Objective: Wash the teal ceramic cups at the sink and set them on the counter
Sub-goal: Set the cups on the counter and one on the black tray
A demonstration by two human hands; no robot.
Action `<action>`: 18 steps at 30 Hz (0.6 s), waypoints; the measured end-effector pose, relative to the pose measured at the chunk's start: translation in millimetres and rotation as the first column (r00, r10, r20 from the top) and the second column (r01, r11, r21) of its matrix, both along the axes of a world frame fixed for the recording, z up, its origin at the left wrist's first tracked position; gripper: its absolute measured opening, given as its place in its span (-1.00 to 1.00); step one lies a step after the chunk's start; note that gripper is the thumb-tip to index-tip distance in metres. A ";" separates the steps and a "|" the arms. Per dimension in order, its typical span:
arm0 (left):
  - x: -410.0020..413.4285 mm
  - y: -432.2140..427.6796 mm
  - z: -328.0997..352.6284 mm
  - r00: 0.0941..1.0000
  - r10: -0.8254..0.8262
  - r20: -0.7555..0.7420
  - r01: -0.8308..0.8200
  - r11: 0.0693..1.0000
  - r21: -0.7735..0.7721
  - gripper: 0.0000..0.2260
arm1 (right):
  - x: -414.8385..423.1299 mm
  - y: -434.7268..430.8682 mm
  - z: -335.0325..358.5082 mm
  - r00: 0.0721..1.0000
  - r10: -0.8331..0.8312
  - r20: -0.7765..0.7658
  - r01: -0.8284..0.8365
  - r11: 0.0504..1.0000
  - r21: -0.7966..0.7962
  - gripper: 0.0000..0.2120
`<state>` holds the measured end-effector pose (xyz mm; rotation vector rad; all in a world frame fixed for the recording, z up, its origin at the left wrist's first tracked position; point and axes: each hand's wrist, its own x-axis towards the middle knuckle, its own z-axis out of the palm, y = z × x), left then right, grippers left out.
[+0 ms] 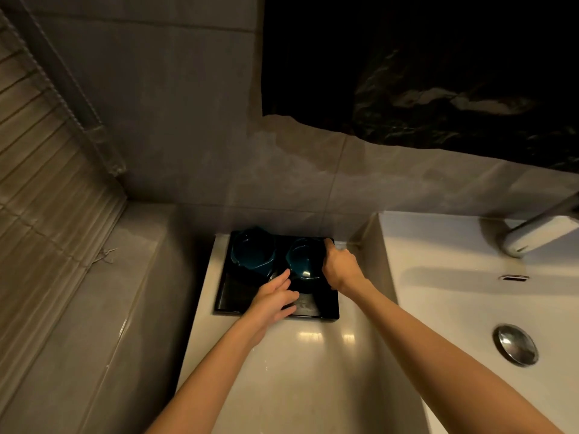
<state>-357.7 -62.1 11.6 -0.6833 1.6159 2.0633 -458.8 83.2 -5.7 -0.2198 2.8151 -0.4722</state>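
My right hand (340,267) grips the teal cup (302,266), fingers curled over its far right rim, the palm against its right wall. The cup is round and squat with no clear long axis; its mouth faces up towards me, and I cannot tell whether it sits level or tipped. It lies just left of my right palm and just beyond the fingertips of my left hand (274,300), which is open, fingers straight, the index reaching to the cup's near left side; whether it touches I cannot tell. The second teal cup (252,253), mouth up too, stands further left of my grip, close beside the held one. Both sit on the far half of a black tray (329,308), under my hands. The tray's far edge meets the tiled wall (282,189) just past my right fingers, so little room lies beyond. The pale counter (297,355) runs back towards me beneath my forearms, and the white sink (454,292) opens to the right of my right wrist
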 end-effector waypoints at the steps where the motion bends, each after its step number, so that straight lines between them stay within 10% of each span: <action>1: -1.8 0.4 -1.3 1.000 0.003 0.004 -0.003 1.000 0.008 -0.41 | -3.0 -0.2 -1.5 1.000 0.010 -0.009 -0.010 1.000 0.010 -0.58; 18: -10.5 7.1 -8.9 0.999 0.044 0.020 -0.045 0.998 0.037 -0.43 | -22.4 5.0 -5.9 0.992 0.034 -0.119 -0.042 0.997 -0.071 -0.67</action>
